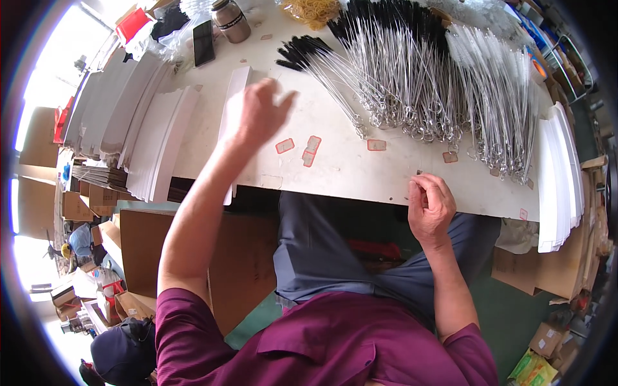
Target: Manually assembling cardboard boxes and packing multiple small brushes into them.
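Note:
My left hand [257,116] lies on a long white card strip [234,87] on the white table [347,167], fingers spread, grasping the strip's edge. My right hand [430,206] rests at the table's front edge with its fingers curled together; nothing shows between them. A big heap of wire-handled black brushes [412,71] lies across the table's far middle and right, beyond both hands.
Stacks of white card strips [148,128] lie at the left, another stack [560,174] at the right edge. Small red-edged labels [309,149] dot the table. A phone [203,42], a brown jar [230,20] and rubber bands [312,9] sit far back. Cardboard boxes [219,257] stand below.

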Tool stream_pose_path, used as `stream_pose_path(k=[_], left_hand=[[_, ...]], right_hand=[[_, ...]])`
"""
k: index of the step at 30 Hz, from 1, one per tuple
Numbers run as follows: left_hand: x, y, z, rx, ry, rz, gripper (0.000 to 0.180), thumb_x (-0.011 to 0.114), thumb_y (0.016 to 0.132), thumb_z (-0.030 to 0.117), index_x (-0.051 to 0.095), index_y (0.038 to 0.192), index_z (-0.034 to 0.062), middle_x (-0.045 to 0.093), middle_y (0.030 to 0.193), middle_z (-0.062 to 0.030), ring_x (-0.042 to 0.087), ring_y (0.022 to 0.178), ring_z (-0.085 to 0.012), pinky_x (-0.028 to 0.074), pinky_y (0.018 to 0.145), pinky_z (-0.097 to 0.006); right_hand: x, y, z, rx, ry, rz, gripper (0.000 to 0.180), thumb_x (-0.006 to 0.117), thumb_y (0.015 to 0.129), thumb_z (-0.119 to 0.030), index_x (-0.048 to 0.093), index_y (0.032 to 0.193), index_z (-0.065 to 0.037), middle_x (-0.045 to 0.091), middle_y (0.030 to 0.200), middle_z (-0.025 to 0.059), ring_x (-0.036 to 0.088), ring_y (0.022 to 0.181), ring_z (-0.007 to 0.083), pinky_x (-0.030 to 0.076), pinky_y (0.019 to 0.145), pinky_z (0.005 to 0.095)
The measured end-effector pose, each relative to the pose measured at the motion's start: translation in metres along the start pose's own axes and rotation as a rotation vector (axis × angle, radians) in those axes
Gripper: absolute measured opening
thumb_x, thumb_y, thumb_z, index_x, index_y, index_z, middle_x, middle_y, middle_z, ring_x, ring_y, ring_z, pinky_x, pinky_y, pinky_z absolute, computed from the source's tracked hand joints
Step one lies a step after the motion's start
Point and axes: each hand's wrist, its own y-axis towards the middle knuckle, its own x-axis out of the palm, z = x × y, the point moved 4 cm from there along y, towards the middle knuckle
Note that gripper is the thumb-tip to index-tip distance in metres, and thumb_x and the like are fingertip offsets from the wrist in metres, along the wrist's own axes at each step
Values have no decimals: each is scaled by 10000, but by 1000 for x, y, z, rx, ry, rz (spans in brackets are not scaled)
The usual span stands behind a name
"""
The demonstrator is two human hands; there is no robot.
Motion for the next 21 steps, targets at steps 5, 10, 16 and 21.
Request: stream_pose_path(k=[5,10,16,21], left_hand=[[40,-18,80,-56,-523,-245,356,789,860,271,705,1086,10,701,765,-225,711,674,-370,569,675,-454],[62,-24,89,283,-367,-167,357,707,851,95,692,1204,46,727,873,-204,726,839,-347,571,798,-450],[61,-13,93,249,-378,-398,339,666,851,36,690,1190,38,726,967,-232,714,880,-382,561,823,-453],[65,-12,81,240,-421,-443,260,660,896,54,696,1153,32,737,935,-195,725,822,-278,572,771,-408]], right_hand=[[0,-1,1,-22,-11,17,87,729,870,-25,702,953,-31,714,954,114,704,819,295,570,722,382],[1,0,-2,-57,3,20,102,729,855,-10,700,950,-37,713,944,106,702,822,294,568,727,378],[-2,-1,-1,-67,-11,42,109,731,849,-7,701,950,-34,712,944,109,696,806,293,565,724,381],[-1,1,-4,-81,5,35,99,728,851,-9,700,943,-31,711,943,111,696,814,297,564,725,386]])
